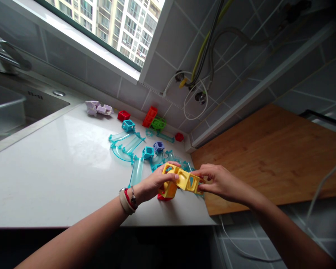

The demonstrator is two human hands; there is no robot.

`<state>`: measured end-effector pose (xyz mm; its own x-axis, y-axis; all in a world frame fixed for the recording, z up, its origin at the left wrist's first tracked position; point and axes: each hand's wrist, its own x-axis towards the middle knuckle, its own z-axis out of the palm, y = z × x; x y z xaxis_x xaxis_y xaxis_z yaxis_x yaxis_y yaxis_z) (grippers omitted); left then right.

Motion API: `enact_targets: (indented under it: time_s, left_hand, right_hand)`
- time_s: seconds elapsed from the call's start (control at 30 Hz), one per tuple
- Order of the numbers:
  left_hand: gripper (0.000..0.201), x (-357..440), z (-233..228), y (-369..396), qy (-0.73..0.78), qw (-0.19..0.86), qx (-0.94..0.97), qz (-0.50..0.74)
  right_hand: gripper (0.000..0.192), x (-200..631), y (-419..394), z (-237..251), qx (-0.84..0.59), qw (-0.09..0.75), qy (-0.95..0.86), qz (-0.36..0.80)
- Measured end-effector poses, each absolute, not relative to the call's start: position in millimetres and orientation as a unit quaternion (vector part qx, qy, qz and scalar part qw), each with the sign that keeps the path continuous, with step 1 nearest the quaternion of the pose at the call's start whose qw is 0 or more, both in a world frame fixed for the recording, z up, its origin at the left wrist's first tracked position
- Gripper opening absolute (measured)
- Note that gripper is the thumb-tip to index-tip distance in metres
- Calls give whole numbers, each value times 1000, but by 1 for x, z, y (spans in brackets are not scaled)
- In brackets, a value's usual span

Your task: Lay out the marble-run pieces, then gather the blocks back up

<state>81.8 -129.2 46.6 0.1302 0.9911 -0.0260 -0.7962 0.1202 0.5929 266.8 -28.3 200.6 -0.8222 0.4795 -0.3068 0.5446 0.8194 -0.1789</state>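
Observation:
Several yellow hollow toy blocks (184, 180), joined in a bent row, are held up above the front of the white counter. My left hand (154, 183) grips the left end of them, its thumb lying across the near side. At the right end, my right hand (214, 181) pinches the last block between thumb and fingers. A red piece (164, 197) shows partly below the yellow blocks; whether it is joined to them I cannot tell. Behind my left hand lie a clear teal track piece (137, 170) and a teal cube block (148, 152).
More teal curved tracks (126, 144), a purple block (158, 146), red blocks (150, 116) and a green block (158, 123) lie toward the tiled wall. A sink (39, 97) is at the left. To the right is a wooden board (268, 160); cables hang on the wall.

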Motion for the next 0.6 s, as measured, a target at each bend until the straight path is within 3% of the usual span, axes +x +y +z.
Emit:
enact_targets:
  time_s: [0.4,0.6]
  left_hand:
    - [62,79,40,-127,202,717,244,621]
    - [63,80,40,-126,187,729,245,611]
  right_hand:
    - [24,261,-36,198,279,144,946,-84]
    - [24,266,-24,188,297,115,947,-53]
